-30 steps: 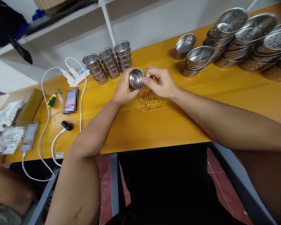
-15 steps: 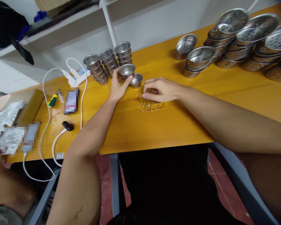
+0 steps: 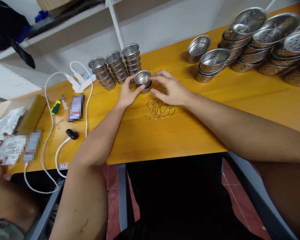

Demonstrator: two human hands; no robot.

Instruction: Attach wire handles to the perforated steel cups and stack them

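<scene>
My left hand (image 3: 128, 93) grips a small perforated metal cup (image 3: 142, 78) by its left side, thumb across the front. That cup sits on or just over a second metal cup (image 3: 147, 89), mostly hidden beneath it; whether it rests fully inside cannot be told. From the right, my right hand (image 3: 171, 87) reaches to the cups with thumb and fingers apart. Its fingertips are at the upper cup's rim, and its thumb is beside the lower cup. Several thin curved metal wires (image 3: 156, 111) lie on the table in front of the right hand.
Stacks of perforated cups (image 3: 105, 75) stand behind my left hand. Larger stacked metal cups (image 3: 255, 50) fill the back right. At left are a power strip (image 3: 83, 83), white cables, a phone (image 3: 76, 107), a yellow-green handled tool (image 3: 56, 107) and a co-worker's arm (image 3: 7, 196).
My left hand has brought its cup right, over the second cup. My right hand has lifted off the wires, opened and come up to the cups' right side.
</scene>
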